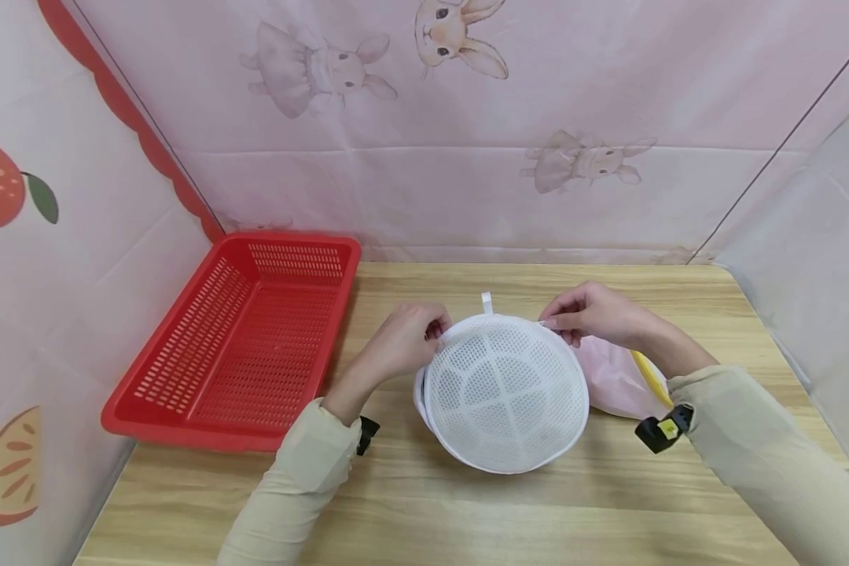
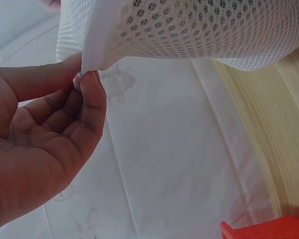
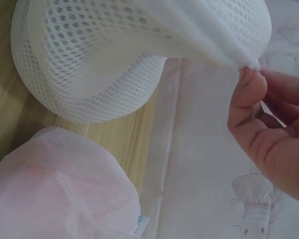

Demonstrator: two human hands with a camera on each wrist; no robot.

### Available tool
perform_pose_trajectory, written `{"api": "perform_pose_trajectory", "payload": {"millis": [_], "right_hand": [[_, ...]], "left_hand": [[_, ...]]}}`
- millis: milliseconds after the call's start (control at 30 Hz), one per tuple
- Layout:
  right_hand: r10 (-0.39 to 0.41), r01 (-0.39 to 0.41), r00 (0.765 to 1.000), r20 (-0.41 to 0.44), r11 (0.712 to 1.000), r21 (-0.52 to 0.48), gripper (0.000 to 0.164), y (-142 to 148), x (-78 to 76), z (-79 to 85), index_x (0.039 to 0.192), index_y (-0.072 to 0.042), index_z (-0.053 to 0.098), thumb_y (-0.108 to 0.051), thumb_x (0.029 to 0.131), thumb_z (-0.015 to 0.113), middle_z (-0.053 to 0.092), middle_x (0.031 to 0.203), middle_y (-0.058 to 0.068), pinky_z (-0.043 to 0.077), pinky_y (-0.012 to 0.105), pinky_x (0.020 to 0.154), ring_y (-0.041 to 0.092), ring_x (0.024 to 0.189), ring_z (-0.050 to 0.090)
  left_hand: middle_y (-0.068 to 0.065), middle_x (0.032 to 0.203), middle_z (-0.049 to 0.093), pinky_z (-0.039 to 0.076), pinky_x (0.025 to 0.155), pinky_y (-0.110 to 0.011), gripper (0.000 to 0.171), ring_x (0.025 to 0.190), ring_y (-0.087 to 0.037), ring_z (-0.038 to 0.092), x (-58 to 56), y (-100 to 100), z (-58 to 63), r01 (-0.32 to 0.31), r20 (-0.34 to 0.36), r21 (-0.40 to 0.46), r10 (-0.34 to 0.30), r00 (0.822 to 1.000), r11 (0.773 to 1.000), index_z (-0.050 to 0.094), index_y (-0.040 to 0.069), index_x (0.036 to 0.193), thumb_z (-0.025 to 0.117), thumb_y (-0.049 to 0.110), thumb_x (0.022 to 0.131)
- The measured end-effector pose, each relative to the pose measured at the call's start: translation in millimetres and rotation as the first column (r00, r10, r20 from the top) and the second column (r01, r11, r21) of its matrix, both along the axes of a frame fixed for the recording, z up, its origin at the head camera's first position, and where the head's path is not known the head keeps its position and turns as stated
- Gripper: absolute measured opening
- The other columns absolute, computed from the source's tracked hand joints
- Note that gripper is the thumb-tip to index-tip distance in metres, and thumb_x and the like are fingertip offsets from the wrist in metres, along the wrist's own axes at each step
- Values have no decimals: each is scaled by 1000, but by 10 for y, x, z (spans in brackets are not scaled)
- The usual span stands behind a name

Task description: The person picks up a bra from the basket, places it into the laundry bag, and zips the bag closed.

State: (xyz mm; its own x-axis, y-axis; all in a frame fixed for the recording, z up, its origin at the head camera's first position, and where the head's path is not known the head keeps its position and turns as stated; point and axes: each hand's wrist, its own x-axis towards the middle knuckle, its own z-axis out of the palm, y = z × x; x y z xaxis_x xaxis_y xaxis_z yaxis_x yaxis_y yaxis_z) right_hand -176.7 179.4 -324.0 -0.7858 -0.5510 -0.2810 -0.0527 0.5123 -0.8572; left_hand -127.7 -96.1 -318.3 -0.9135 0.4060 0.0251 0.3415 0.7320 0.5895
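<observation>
A round white mesh laundry bag (image 1: 506, 397) is held up above the table between my two hands, its round panel facing me. At the upper left of its rim my left hand (image 1: 409, 334) pinches the edge; the left wrist view shows the edge (image 2: 97, 42) between thumb and index finger. On the opposite side, my right hand (image 1: 597, 314) pinches the white edging (image 3: 246, 57) between thumb and bent fingers. A small white loop (image 1: 486, 303) sticks up from the top of the bag. Behind the right hand lies a pink mesh bag (image 1: 615, 377), partly covered by the wrist.
To the left stands a red slotted plastic basket (image 1: 283, 346) on the wooden table (image 1: 467, 511). The pink bag has a yellow edge (image 1: 647, 373). A printed rabbit backdrop (image 1: 424, 204) closes off the back, and fabric panels rise at both sides.
</observation>
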Motion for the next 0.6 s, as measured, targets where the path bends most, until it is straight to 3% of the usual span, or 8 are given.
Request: {"api": "perform_pose_trajectory", "payload": {"millis": [400,600], "right_hand": [[-80,80,997,2,996,-25,14,-43,-8,18,93,11,64,2,84,60,60,72,8,48,22,55,11,59,52],[-98,102,994,43,992,-76,14,-61,2,34,92,14,61,4,83,59,61,73,9,52,26,59,13,61,56]], "left_hand": [[-5,74,57,46,63,-22,14,71,-16,52,-9,-15,12,40,59,5,-40,997,999,61,3,81,63,-9,75],[-5,77,59,47,66,-21,8,73,-14,54,-65,-62,20,94,147,94,-107,983,991,62,0,86,65,0,80]]}}
